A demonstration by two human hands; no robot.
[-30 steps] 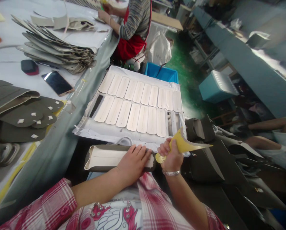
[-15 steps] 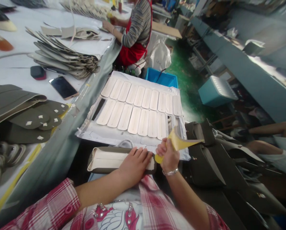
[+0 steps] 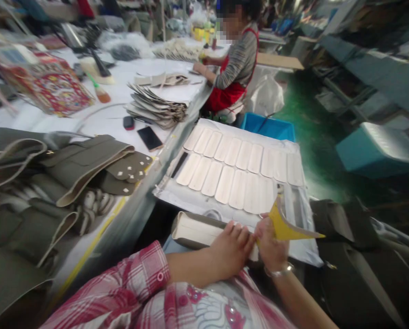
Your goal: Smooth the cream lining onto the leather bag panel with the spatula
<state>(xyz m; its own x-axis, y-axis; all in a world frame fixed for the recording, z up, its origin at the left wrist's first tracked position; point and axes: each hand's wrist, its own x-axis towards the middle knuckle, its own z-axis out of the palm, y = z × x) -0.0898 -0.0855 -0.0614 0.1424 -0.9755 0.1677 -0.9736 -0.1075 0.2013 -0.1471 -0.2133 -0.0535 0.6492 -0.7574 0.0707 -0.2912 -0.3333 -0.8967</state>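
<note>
In my lap lies a long, boxy dark grey-green leather piece with a pale panel facing up. My left hand rests flat across its right part, fingers stretched over the pale panel and the far edge. Closed around a yellow flared tool with pointed corners, my right hand is at the right end of the piece, close beside my left fingers. Whether the tool touches the piece is hidden by the hand. Just beyond, two rows of pale rounded strips lie on a white-covered board.
On the left table are leather bag parts, a phone and a stack of grey pieces. A co-worker in a red apron sits beyond the board, near a blue bin. More dark leather parts lie right.
The view has swung left, so everything sits further right and more of the left table shows. My right hand with the yellow tool is now closer to my left hand.
</note>
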